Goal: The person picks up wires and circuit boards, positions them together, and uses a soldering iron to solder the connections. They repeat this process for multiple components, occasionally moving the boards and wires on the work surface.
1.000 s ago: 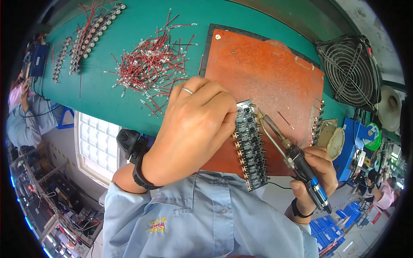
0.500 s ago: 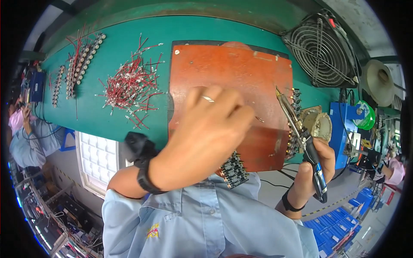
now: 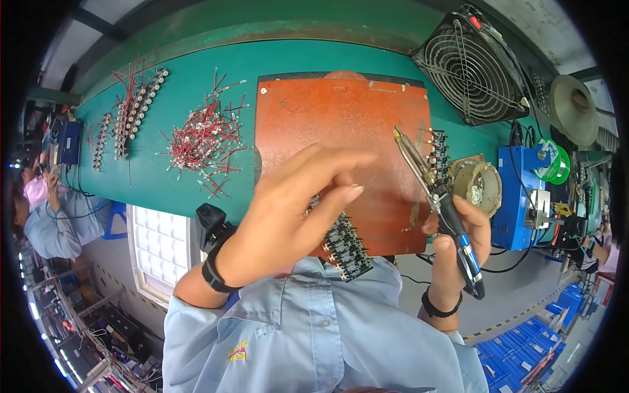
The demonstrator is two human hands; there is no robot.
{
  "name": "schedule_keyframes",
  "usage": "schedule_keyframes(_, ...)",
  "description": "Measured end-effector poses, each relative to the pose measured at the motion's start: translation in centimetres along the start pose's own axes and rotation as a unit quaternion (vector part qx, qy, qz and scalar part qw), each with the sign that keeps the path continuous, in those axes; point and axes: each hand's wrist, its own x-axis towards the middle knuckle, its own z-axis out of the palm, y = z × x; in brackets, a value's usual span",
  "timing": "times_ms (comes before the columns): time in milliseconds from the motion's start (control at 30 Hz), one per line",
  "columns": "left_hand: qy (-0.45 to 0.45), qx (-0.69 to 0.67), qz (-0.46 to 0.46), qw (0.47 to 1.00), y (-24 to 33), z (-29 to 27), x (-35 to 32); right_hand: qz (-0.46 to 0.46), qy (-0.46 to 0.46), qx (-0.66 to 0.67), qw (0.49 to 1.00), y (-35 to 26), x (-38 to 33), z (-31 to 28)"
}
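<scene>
My left hand (image 3: 295, 206) hovers over the orange-red work board (image 3: 341, 111), its thumb and fingers apart, with nothing seen between them. Partly beneath it, at the board's near edge, lies a slanted strip of black circuit boards (image 3: 347, 247) with small metal pins; the hand covers its far end. My right hand (image 3: 462, 239) grips a soldering iron (image 3: 451, 219) by its black and blue handle, the tip pointing up and away over the board's right side. Another black circuit board strip (image 3: 438, 157) lies along the board's right edge, beside the iron.
A pile of red wires (image 3: 204, 141) lies left on the green table (image 3: 151, 177), with strips of round metal parts (image 3: 136, 105) beyond. To the right are a round tip-cleaning holder (image 3: 485, 187), a blue soldering station (image 3: 514, 216), a green solder spool (image 3: 557, 164) and a black fan (image 3: 468, 69).
My left hand has drawn back to the left and nearer me, its curled fingers now stretched out. The soldering iron has shifted slightly left. The whole view has moved a little.
</scene>
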Motion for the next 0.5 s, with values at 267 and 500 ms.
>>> schedule_keyframes(267, 0.047, -0.300, -0.127, 0.944, -1.4, -0.3, -3.7, 0.059, -0.146, 0.051, 0.986, -1.1, 0.7, 4.4)
schedule_keyframes(500, 0.049, -0.380, -0.117, 0.916, -1.3, -0.2, -5.5, 0.061, -0.144, 0.020, 0.987, -1.2, 0.6, 7.2)
